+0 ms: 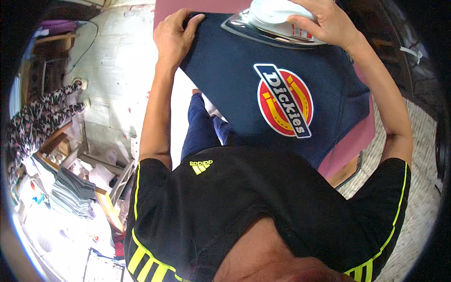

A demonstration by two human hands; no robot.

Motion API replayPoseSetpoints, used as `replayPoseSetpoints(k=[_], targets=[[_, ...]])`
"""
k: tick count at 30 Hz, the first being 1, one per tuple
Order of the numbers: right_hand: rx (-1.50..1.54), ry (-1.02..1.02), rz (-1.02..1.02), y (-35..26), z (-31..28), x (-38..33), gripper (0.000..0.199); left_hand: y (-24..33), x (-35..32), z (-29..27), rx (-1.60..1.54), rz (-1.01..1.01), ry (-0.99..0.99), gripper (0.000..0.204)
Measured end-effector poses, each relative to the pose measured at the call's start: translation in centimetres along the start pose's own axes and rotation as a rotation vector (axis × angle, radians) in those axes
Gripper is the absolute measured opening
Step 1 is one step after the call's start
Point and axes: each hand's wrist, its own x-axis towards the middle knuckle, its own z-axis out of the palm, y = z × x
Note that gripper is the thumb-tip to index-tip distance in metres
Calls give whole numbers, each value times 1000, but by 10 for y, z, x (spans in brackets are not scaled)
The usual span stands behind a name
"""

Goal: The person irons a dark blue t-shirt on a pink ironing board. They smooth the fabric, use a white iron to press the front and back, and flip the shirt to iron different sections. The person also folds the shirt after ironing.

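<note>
A white clothes iron (270, 11) with a shiny metal base stands over the far part of a navy-blue cloth piece (225, 80). Wrapped round its handle, at the upper edge of the view, is my right hand (324, 23). My left hand (174, 37) rests on the cloth's far left corner, its thumb stretched apart from the fingers; the fingertips are partly hidden. A round red and yellow emblem with a dark slanted bar (284, 101) sits on the cloth, between the iron and my body.
Under the cloth is a dusty-pink covered ironing surface (347, 143). On the left, a person in patterned trousers (47, 113) is near a stack of folded grey cloth (73, 190) and a wooden frame (109, 209). A dark thin cable (97, 35) hangs by the pale floor.
</note>
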Motion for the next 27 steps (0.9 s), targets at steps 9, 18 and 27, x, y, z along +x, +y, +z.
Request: replayPoseSetpoints(k=[9, 18, 27], targets=[[-19, 78, -67, -38, 38, 56, 25, -27, -47, -41, -211, -54, 135, 43], [-29, 76, -137, -87, 70, 108, 34, -51, -95, -56, -376, -376, 380, 33], [-91, 297, -15, -68, 44, 67, 36, -21, -66, -72, -429, -238, 243, 20]])
